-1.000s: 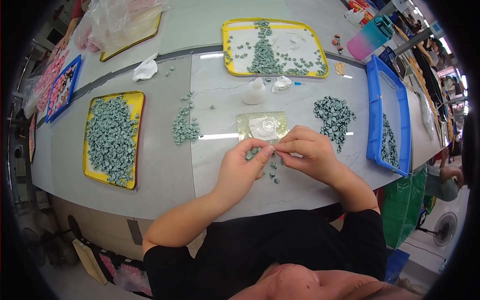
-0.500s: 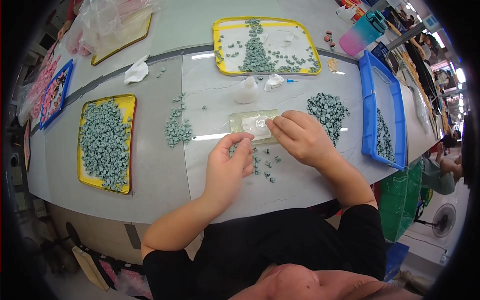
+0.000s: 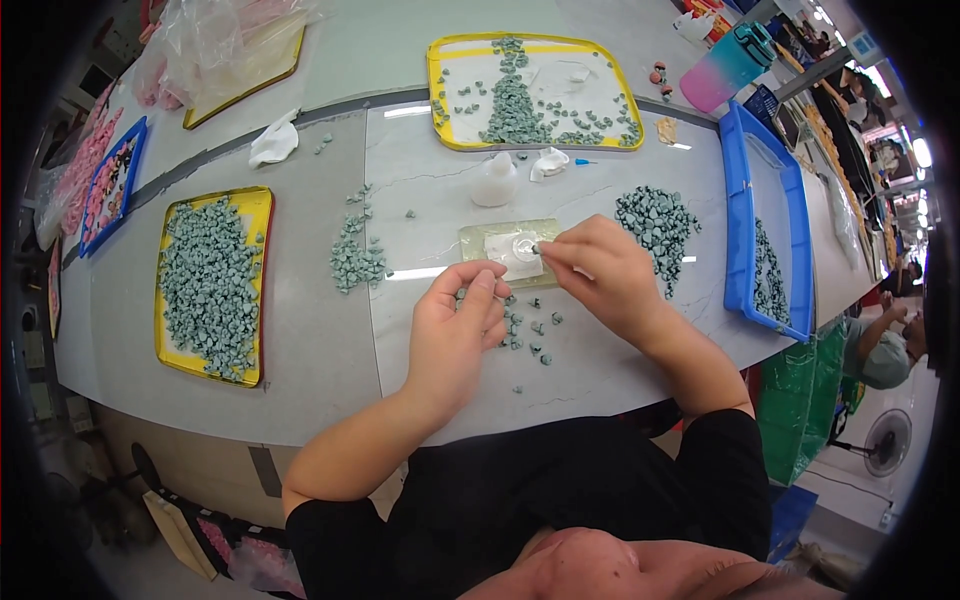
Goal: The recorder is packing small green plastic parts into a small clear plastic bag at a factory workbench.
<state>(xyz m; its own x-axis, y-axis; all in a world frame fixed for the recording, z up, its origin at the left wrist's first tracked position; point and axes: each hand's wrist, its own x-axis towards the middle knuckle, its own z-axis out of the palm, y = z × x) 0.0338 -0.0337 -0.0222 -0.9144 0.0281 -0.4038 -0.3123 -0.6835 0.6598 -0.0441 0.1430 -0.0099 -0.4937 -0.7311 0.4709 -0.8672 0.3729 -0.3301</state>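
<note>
My right hand (image 3: 608, 278) pinches a small grey-green piece (image 3: 536, 249) between thumb and fingertips. It is just over the right side of a pale block (image 3: 470, 245), which carries a white pad (image 3: 496, 262) with a clear round disc (image 3: 523, 247). To the left, my left hand (image 3: 452, 325) is closed, its thumb against the curled index finger. Whatever it may hold is too small to make out. Several loose grey-green pieces (image 3: 536, 327) lie on the table between my hands, some partly hidden behind the left one. Behind the block stands a white squat bottle (image 3: 493, 182).
Piles of grey-green pieces lie left (image 3: 355, 260) and right (image 3: 655, 225). Yellow trays of them stand at the left (image 3: 266, 215) and back (image 3: 440, 110). A blue bin (image 3: 738, 215) is at the right, near a pink-and-teal bottle (image 3: 722, 70). Crumpled tissues (image 3: 273, 144) lie farther back.
A small grey-green piece now shows at my right fingertips, and that hand has turned slightly. One more loose piece lies on the table nearer to me. My left hand has barely moved.
</note>
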